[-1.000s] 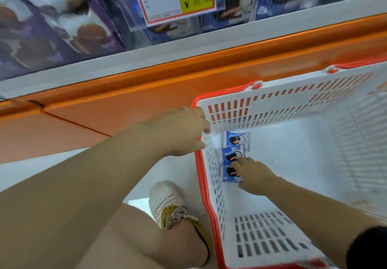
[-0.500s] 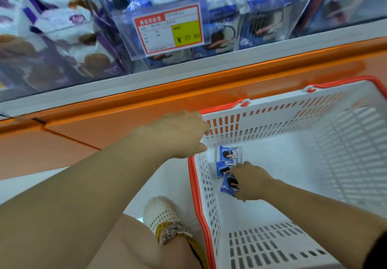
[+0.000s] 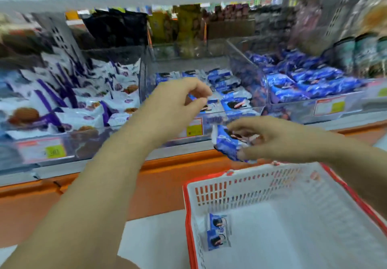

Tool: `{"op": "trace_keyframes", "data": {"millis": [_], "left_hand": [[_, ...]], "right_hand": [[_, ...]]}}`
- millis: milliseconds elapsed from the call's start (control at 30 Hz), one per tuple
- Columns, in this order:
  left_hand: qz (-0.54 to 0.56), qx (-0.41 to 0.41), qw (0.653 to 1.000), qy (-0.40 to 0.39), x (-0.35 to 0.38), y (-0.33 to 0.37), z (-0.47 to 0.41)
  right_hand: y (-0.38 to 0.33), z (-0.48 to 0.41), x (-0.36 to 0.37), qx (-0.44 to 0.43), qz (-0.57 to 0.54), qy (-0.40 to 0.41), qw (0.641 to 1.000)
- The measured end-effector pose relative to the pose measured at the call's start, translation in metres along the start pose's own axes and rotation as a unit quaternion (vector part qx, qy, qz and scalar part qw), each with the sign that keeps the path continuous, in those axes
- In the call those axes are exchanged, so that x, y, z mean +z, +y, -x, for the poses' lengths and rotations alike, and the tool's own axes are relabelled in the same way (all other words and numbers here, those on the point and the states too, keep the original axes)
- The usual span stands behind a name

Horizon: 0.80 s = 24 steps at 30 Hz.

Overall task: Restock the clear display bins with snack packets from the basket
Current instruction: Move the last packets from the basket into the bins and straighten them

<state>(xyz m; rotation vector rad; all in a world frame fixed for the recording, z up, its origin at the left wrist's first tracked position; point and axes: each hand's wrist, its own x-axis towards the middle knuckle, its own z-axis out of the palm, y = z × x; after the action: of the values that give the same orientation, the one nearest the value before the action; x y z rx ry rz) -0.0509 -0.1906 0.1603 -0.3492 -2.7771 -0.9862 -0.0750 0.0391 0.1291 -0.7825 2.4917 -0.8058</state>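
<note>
— Taking the basket [image 3: 251, 187] as our mark, where is the packet?

— The blue packet [image 3: 227, 143] is outside the basket, just above and beyond its far rim, towards the far left corner. The right hand [image 3: 272, 139] grips it, with the fingers curled over the top and the thumb underneath, clamped on the wrapper. The blur won't let me say whether that grip holds one packet or more.

— And the other hand?

— The left hand [image 3: 176, 101] is higher, further beyond the basket and off to its left side, in front of the middle bin [image 3: 243, 110]. Its fingers are loosely curled, with the thumb and forefinger tips a little apart. I see nothing held in them, and the blue in the gap looks to be the bin's stock behind.

— Anything inside the basket?

— Yes, there are two small packets [image 3: 217, 233], one touching the other, leaning on the left wall near the far left corner.

— What lies beyond the basket?

— An orange ledge [image 3: 163, 176] runs just behind the far rim. Above it is a row of clear bins. The middle one, beyond the far left corner, holds blue cookie packs [image 3: 232, 99]. The left bin [image 3: 117, 128], beyond and left of the basket, holds white and purple packets [image 3: 83, 105]. The right bin [image 3: 293, 109], beyond and to the right, is heaped with darker blue packs [image 3: 303, 80].
</note>
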Motion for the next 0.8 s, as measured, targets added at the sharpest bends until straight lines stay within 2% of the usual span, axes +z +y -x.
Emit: {"op": "trace_keyframes", "data": {"millis": [100,200,300,433,567,800], "left_hand": [[-0.079,-0.006,0.99,0.118,-0.01,-0.022,-0.013],[-0.183,-0.043,0.965,0.182,-0.019,-0.045,-0.022],[-0.189,-0.078,0.959,0.195,-0.028,-0.06,-0.028],[-0.164,-0.121,0.958,0.201,-0.03,-0.074,-0.033],[-0.098,-0.121,0.968,0.198,-0.026,-0.082,-0.036],[-0.073,-0.123,0.97,0.195,-0.026,-0.088,-0.039]], "right_hand": [[-0.032,-0.027,-0.026,-0.032,0.06,0.087,0.994],[-0.045,-0.076,-0.041,-0.037,0.127,0.164,0.978],[-0.042,-0.139,-0.051,-0.018,0.198,0.23,0.953],[-0.035,-0.215,-0.058,0.019,0.285,0.279,0.917],[-0.032,-0.275,-0.056,-0.041,0.39,0.303,0.869],[-0.028,-0.324,-0.042,-0.076,0.392,0.296,0.868]]}}
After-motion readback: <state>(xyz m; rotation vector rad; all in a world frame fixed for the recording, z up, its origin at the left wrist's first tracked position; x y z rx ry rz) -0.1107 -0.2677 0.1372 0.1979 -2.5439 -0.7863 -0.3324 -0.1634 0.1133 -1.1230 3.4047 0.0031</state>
